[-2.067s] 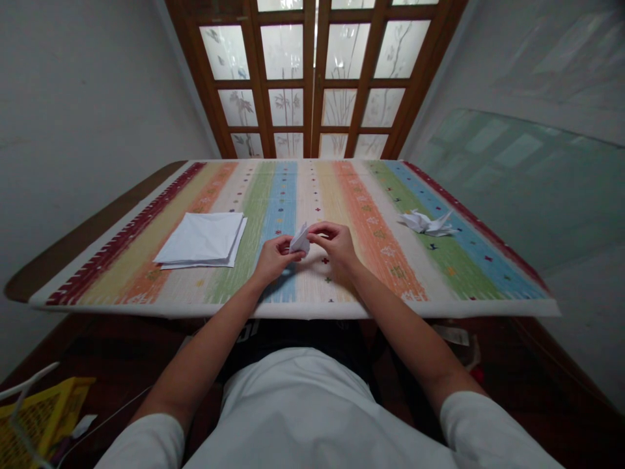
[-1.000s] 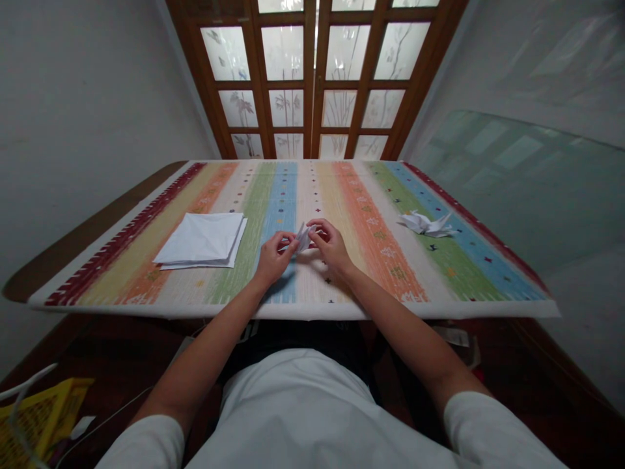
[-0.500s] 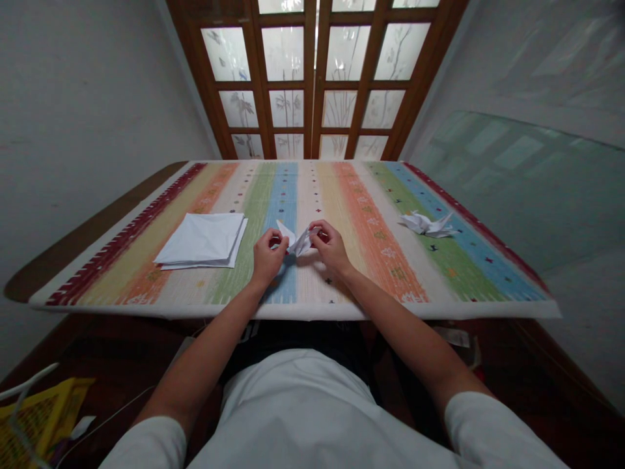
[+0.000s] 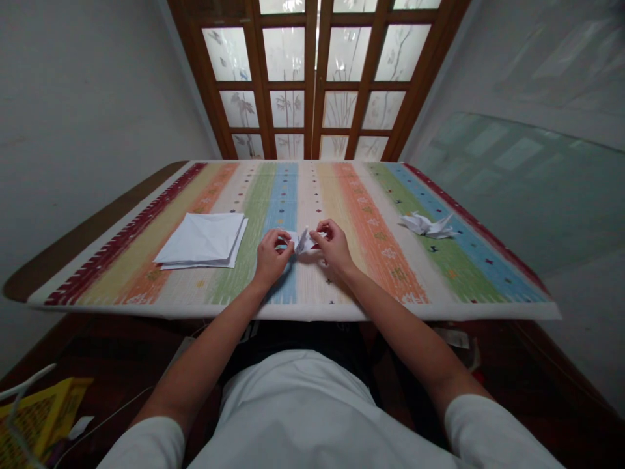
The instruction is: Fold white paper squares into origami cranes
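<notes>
A small white folded-paper crane [image 4: 305, 243] is held just above the striped cloth, between my two hands. My left hand [image 4: 274, 255] pinches its left side with thumb and fingers. On the other side, my right hand [image 4: 333, 245] grips the right part of the paper, thumb against fingertips. Fingers cover portions of the paper at both ends. Left of my hands lies a stack of white paper sheets [image 4: 200, 240]. Finished-looking white paper cranes [image 4: 428, 225] rest close together on the right part of the cloth; how many is hard to tell.
A striped tablecloth [image 4: 356, 286] covers the table, whose brown wooden edge [image 4: 29, 270] shows at the left. Beyond stands a wooden door with glass panes [image 4: 312, 98]. A yellow basket [image 4: 43, 417] and a white cable sit low at the left. A glass sheet [image 4: 527, 182] leans at the right.
My left hand has shifted slightly right, nearer the middle of the crane. The paper point that stuck up on the left is now lower and partly hidden by my fingers.
</notes>
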A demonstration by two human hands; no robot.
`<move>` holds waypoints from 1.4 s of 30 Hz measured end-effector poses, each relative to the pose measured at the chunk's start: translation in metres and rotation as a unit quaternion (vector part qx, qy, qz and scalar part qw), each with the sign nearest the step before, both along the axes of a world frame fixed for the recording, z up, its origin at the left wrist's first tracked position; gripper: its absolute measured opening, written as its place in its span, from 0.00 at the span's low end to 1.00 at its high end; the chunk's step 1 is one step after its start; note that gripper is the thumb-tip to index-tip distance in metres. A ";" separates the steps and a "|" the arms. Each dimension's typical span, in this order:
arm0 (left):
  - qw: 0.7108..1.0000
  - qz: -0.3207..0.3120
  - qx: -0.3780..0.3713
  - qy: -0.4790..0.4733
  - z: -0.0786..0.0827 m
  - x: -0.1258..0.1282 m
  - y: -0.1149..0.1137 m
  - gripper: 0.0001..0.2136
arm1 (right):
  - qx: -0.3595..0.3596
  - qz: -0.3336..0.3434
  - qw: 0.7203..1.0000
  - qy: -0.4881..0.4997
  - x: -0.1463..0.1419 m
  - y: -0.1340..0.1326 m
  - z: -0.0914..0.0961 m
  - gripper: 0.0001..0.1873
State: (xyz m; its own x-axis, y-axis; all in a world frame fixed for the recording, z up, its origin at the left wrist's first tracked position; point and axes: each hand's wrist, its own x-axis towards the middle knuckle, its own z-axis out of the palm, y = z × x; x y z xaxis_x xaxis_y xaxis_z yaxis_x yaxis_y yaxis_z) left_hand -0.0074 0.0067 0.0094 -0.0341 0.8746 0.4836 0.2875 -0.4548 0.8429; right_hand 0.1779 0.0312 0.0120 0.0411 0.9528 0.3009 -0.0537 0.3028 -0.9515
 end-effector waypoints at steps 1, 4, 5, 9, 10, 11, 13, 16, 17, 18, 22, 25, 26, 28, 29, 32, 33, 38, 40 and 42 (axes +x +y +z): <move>1.000 0.004 -0.005 -0.009 0.000 -0.001 0.001 0.07 | -0.018 0.006 1.000 0.020 0.000 0.001 0.000 0.24; 0.999 0.014 -0.024 -0.040 -0.002 -0.002 0.004 0.11 | -0.067 0.030 0.995 0.070 0.000 0.003 -0.001 0.24; 0.998 0.015 -0.029 -0.051 -0.002 -0.003 0.005 0.12 | -0.076 0.042 0.993 0.078 0.000 0.003 -0.002 0.24; 0.996 0.012 -0.035 -0.077 -0.004 -0.004 0.006 0.16 | -0.071 0.082 0.992 0.057 0.001 0.002 -0.003 0.23; 0.996 0.011 -0.035 -0.076 -0.004 -0.004 0.006 0.16 | -0.065 0.085 0.993 0.046 0.001 0.001 -0.003 0.22; 0.997 0.011 -0.035 -0.072 -0.004 -0.004 0.006 0.16 | -0.060 0.085 0.994 0.035 0.002 0.001 -0.004 0.22; 0.997 0.017 -0.034 -0.061 -0.004 -0.004 0.006 0.14 | -0.055 0.082 0.995 0.021 0.003 0.001 -0.004 0.22; 0.997 0.033 -0.031 -0.063 -0.003 -0.004 0.007 0.12 | -0.060 0.083 0.994 0.025 0.004 0.002 -0.004 0.22; 0.996 0.037 -0.026 -0.072 -0.002 -0.004 0.007 0.12 | -0.062 0.085 0.994 0.031 0.004 0.003 -0.005 0.22; 0.996 0.038 -0.021 -0.083 -0.001 -0.004 0.007 0.14 | -0.064 0.087 0.993 0.039 0.004 0.004 -0.005 0.23; 0.996 0.005 -0.023 -0.085 0.001 -0.005 0.007 0.13 | -0.071 0.080 0.993 0.057 0.007 0.008 -0.007 0.26; 0.996 -0.015 -0.054 -0.073 0.000 -0.007 0.008 0.10 | -0.065 0.068 0.993 0.069 0.011 0.010 -0.008 0.27; 0.995 -0.015 -0.064 -0.078 0.000 -0.007 0.009 0.11 | -0.063 0.067 0.993 0.078 0.012 0.011 -0.008 0.27; 0.992 -0.012 -0.082 -0.099 0.000 -0.008 0.010 0.15 | -0.066 0.070 0.989 0.110 0.014 0.012 -0.007 0.27; 0.990 -0.012 -0.088 -0.111 0.000 -0.008 0.010 0.16 | -0.072 0.073 0.986 0.129 0.015 0.013 -0.006 0.27; 0.986 -0.021 -0.098 -0.133 0.001 -0.009 0.011 0.19 | -0.101 0.079 0.976 0.176 0.016 0.012 -0.003 0.27; 0.985 -0.028 -0.100 -0.137 0.002 -0.009 0.011 0.20 | -0.113 0.083 0.973 0.184 0.016 0.012 -0.001 0.26; 0.973 -0.082 -0.119 -0.179 0.002 -0.010 0.013 0.25 | -0.159 0.087 0.965 0.189 0.019 0.009 0.006 0.24; 0.970 -0.107 -0.110 -0.190 0.000 -0.011 0.015 0.26 | -0.158 0.089 0.965 0.189 0.021 0.010 0.009 0.26; 0.971 -0.128 -0.100 -0.176 -0.003 -0.011 0.015 0.30 | -0.161 0.092 0.967 0.174 0.025 0.011 0.012 0.27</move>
State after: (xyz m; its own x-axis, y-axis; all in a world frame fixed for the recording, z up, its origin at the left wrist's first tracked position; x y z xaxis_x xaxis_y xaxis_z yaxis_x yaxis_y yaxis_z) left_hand -0.0184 0.0219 0.0067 0.0641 0.9513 0.3016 -0.1360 -0.2911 0.9470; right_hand 0.2033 0.0425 0.0244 -0.0932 0.9956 -0.0137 -0.4130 -0.0512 -0.9093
